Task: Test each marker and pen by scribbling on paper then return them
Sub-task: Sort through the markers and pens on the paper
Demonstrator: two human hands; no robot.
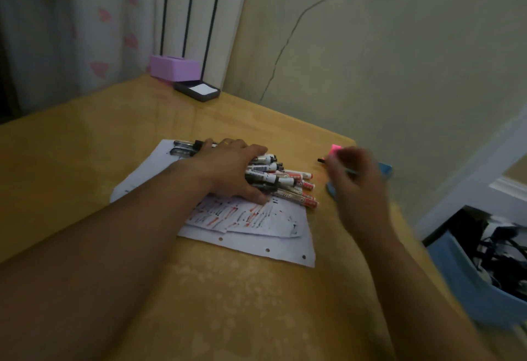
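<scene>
At the upper left of the frame hangs a pale curtain point(85, 32) with pink shapes on it. A little to the right, at the far edge of the yellow table point(228, 303), sits a purple box point(174, 68). A black tray point(197, 90) with a white pad inside lies just beside it.

In the middle of the frame, white paper point(256, 246) lies on the table. It has red and black scribbles on it. Two dark pens point(182, 149) lie at the upper left corner of the paper.

The left hand point(228, 169) comes in from the lower left. Its fingers are straight and spread out, and it lies flat on top of a pile of markers point(288, 182). It is not gripping any of them. The thumb touches the paper. The markers lie side by side on the paper, some with black ends and some with red ends, pointing to the right.

To the right of the pile, the right hand point(359, 180) is blurry. Its fingers are curled round a thin pen point(320, 160), and the pen's black tip sticks out to the left. A small bright pink thing point(336, 149) shows just above the hand; I cannot tell what it is. A blue box point(386, 169) peeks out from behind the hand.

At the lower right, off the table, a blue basket point(462, 280) holds black and white cords.
</scene>
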